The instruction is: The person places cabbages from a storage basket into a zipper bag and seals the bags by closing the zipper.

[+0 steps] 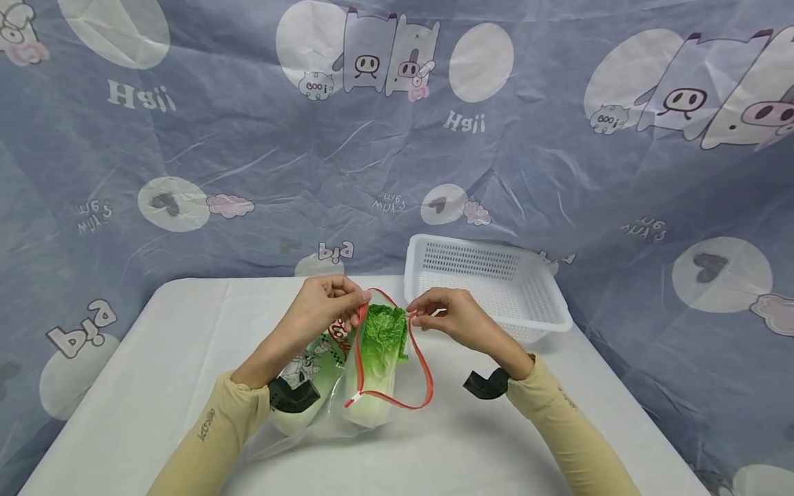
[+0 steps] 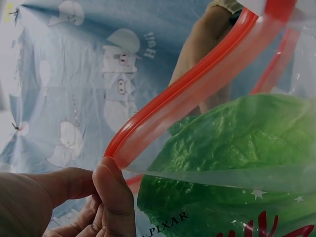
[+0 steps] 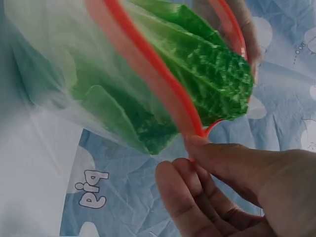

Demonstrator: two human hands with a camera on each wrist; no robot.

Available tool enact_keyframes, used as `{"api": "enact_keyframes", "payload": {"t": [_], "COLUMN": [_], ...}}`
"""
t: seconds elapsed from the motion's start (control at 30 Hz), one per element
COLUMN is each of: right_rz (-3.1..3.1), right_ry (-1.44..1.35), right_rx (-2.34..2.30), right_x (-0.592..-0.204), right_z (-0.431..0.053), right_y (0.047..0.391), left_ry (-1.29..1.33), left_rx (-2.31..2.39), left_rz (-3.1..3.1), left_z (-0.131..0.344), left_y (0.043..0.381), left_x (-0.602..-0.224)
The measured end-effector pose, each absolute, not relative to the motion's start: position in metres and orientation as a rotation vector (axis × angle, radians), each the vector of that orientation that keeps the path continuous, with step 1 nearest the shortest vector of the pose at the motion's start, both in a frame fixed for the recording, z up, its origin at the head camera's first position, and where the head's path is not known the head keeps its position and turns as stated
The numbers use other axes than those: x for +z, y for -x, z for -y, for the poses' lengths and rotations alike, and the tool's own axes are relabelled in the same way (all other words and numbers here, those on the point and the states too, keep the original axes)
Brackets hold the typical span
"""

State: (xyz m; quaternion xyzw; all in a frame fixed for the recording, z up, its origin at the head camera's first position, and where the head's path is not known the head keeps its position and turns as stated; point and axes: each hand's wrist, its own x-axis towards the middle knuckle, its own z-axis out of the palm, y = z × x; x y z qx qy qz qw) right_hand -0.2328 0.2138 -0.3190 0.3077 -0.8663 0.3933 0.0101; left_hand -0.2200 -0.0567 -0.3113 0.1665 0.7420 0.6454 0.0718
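A clear plastic zip bag [image 1: 337,406] with a red-edged mouth and printed lettering lies on the table, its mouth spread wide. One napa cabbage [image 1: 380,365], with green leafy top and pale base, shows within the loop of the red zip edge [image 1: 428,375]. Another pale green cabbage shape [image 1: 298,413] shows through the printed side at left. My left hand [image 1: 331,300] pinches the red edge between thumb and finger on the left. On the other side, my right hand [image 1: 457,318] pinches it near the leaf tips. The zip slider [image 1: 355,397] sits at the near corner.
A white perforated plastic basket [image 1: 552,303] stands at the back right of the white-covered table [image 1: 496,441]. Behind the table hangs a blue-grey cartoon-pig curtain [image 1: 347,158]. A black wrist mount [image 1: 486,384] sticks out below the right wrist.
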Motion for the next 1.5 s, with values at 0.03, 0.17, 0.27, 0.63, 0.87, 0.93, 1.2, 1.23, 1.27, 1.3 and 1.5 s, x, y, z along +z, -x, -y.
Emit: {"api": "enact_keyframes", "payload": {"t": [0.03, 0.17, 0.27, 0.63, 0.87, 0.93, 1.2, 1.23, 1.27, 1.3, 1.5], "right_rz": [2.694, 2.659, 2.622, 2.641, 2.643, 2.637, 2.594, 2.585, 2.576, 2.568, 2.55], "right_ry": [-0.969, -0.986, -0.981, -0.68, -0.502, -0.474, -0.404, -0.4, -0.397, -0.396, -0.379], "right_rx": [1.216, 1.179, 1.208, 1.398, 1.356, 1.37, 1.443, 1.451, 1.464, 1.478, 1.546], "right_x": [-0.32, -0.322, -0.321, -0.313, -0.311, -0.311, -0.311, -0.311, -0.311, -0.311, -0.308], "right_z": [-0.214, -0.214, -0.214, -0.209, -0.213, -0.214, -0.22, -0.22, -0.221, -0.222, -0.224], "right_y": [0.234, 0.235, 0.234, 0.228, 0.232, 0.234, 0.24, 0.241, 0.241, 0.242, 0.245], "left_ry": [-0.501, -0.518, -0.534, -0.602, -0.919, -0.988, -1.022, -1.004, -0.989, -0.972, -0.894], "left_rx": [1.94, 1.942, 1.938, 1.706, 1.077, 1.012, 0.988, 0.999, 1.016, 1.031, 1.119], "left_rz": [-2.226, -2.219, -2.224, -2.373, -2.53, -2.521, -2.55, -2.554, -2.559, -2.567, -2.593], "left_z": [0.057, 0.058, 0.06, 0.076, 0.101, 0.101, 0.093, 0.094, 0.094, 0.095, 0.101], "left_y": [0.22, 0.22, 0.22, 0.209, 0.18, 0.177, 0.189, 0.192, 0.194, 0.196, 0.207], "left_x": [-0.311, -0.31, -0.309, -0.296, -0.283, -0.284, -0.294, -0.294, -0.295, -0.295, -0.297]}}
